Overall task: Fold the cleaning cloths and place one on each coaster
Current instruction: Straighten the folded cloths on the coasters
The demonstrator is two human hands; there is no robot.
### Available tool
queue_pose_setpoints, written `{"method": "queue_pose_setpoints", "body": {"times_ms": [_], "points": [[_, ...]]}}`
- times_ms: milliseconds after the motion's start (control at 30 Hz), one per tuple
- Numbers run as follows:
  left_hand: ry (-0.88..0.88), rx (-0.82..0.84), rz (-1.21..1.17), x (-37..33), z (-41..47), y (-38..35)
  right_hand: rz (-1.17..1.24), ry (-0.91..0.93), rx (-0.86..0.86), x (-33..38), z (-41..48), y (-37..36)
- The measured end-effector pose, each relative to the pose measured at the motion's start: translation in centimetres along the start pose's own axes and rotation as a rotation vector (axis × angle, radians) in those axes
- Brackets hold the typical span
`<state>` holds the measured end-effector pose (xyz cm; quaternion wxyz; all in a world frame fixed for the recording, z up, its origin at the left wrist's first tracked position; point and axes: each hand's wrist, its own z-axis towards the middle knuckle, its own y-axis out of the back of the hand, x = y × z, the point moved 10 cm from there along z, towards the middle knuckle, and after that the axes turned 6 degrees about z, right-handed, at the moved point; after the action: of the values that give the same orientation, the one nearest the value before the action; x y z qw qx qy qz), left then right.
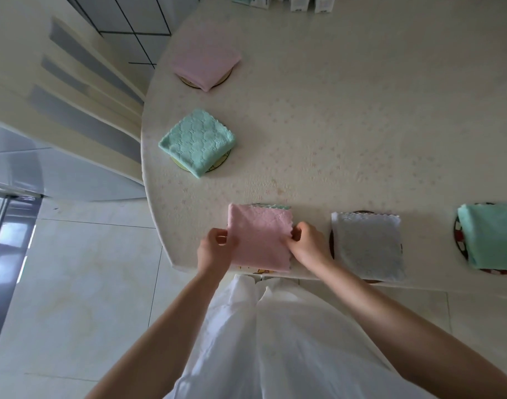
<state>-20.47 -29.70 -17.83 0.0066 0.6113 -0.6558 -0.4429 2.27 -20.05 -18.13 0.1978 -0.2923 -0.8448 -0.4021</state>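
**Last cloth being set down at the near edge**

The left hand [216,249] pinches the left edge of the folded pink cloth [260,237], fingers curled closed on the fabric. The right hand [305,244] pinches the right edge in the same way. Both are closed on the cloth, neither flat on it.

The cloth lies square on the worktop [332,125] near its front edge. A green scalloped edge shows from under its far side; whether that belongs to the same cloth cannot be told. A patterned strip peeks from beneath its near edge, probably the coaster.

Judgement: the placing step is in hand. Next move calls for centring the cloth and releasing both hands.

Outward, four cloths rest on coasters: grey cloth [367,246], right green cloth [491,237], left green cloth [197,141], far pink cloth [204,59].
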Motion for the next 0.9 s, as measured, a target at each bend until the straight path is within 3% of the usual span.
{"method": "queue_pose_setpoints", "body": {"times_ms": [300,633,900], "points": [[0.000,-0.052,0.136,0.7,0.2,1.3,-0.139,0.063,-0.033,1.4,1.3,1.9],[0.076,-0.075,-0.104,-2.2,6.6,6.7,-0.163,0.259,-0.077,11.8,5.9,2.3],[0.163,0.000,-0.362,-4.3,13.5,10.6,-0.144,0.288,-0.116,20.1,10.0,-0.7]]}}
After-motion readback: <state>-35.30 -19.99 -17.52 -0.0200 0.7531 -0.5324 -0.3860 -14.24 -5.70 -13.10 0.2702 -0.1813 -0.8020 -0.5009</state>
